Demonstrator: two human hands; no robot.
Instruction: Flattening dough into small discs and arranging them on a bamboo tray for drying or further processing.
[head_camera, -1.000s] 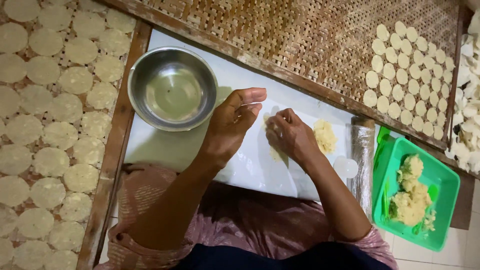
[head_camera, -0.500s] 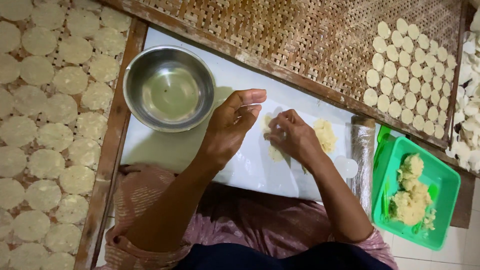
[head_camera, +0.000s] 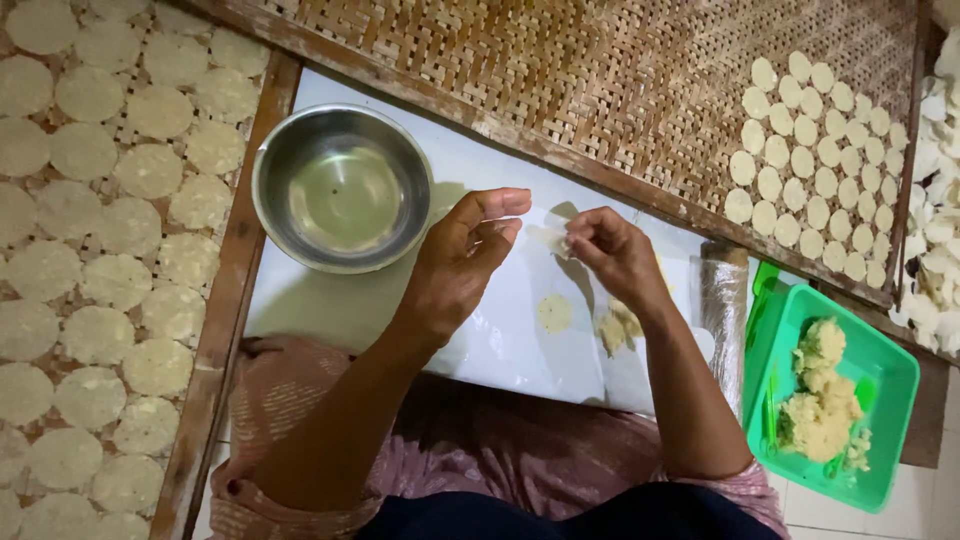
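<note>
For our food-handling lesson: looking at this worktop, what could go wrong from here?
1. The thin dough piece pinched in the right hand could tear, since only fingertips hold it.
2. The left hand hovers beside the steel bowl; a nudge might shift it.
3. The flat disc lies near loose dough lumps and may stick.

Right hand (head_camera: 615, 255) is pinching sth pale at its fingertips, too small & blurred to tell what. Its wrist is covering part of the dough bits (head_camera: 618, 328) on the white sheet (head_camera: 330, 305), and the roller (head_camera: 725, 310) is hiding the sheet's right edge. Left mat (head_camera: 95, 250) & white pieces (head_camera: 935, 235) at far right are getting cut off by the frame edges; person's lap is running off the bottom.
</note>
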